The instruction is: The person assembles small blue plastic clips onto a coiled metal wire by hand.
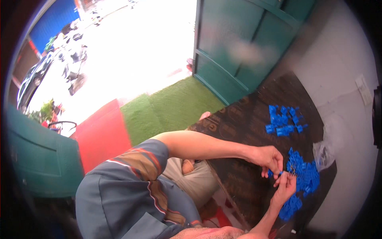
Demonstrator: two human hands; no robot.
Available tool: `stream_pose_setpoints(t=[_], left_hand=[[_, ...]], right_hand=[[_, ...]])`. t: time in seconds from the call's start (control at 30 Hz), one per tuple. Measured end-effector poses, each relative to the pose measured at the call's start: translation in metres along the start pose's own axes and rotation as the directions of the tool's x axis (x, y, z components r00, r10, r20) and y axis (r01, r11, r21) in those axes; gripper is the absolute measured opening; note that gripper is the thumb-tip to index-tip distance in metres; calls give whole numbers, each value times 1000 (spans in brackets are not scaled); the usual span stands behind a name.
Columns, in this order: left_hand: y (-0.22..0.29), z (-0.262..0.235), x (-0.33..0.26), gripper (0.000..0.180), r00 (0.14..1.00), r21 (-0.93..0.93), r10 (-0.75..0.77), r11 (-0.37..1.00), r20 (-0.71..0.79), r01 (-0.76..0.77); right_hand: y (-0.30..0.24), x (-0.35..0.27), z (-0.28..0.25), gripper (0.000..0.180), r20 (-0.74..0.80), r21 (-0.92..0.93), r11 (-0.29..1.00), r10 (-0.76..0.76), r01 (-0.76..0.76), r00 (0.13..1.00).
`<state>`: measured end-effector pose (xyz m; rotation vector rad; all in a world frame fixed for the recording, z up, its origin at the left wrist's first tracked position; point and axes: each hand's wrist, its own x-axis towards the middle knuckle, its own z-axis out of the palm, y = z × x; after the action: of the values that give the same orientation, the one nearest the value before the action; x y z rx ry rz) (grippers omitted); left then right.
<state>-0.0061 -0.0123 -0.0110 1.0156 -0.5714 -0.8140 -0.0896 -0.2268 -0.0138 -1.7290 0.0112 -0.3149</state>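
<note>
Over the dark tabletop (242, 187), my left hand (267, 156) and my right hand (285, 186) meet with fingertips pinched together. Between them is a small blue plastic piece (281, 173), mostly covered by the fingers; its exact kind is too small to make out. Just right of my hands lies a heap of similar loose blue plastic pieces (305, 177), spreading down past my right wrist. Farther off on the table, a separate group of blue pieces (283, 119) sits in a looser cluster.
A crumpled clear plastic bag (324, 153) lies by the heap, near the white wall (346, 51) with a socket plate (363, 90). Beyond the table stands a green door (230, 51). Green matting (171, 107) and red matting (102, 129) cover the floor towards the bright doorway.
</note>
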Motion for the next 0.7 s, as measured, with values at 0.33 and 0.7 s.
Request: stream_pose_setpoints(t=[0.33,0.7], left_hand=[[8,-16,-4,16,997,77,11,997,-79,-5],[17,-7,-3,18,986,-81,-165,983,-17,163]], right_hand=[[-10,19,13,13,111,60,997,36,-43,993],[-18,6,7,13,130,200,973,87,-112,988]])
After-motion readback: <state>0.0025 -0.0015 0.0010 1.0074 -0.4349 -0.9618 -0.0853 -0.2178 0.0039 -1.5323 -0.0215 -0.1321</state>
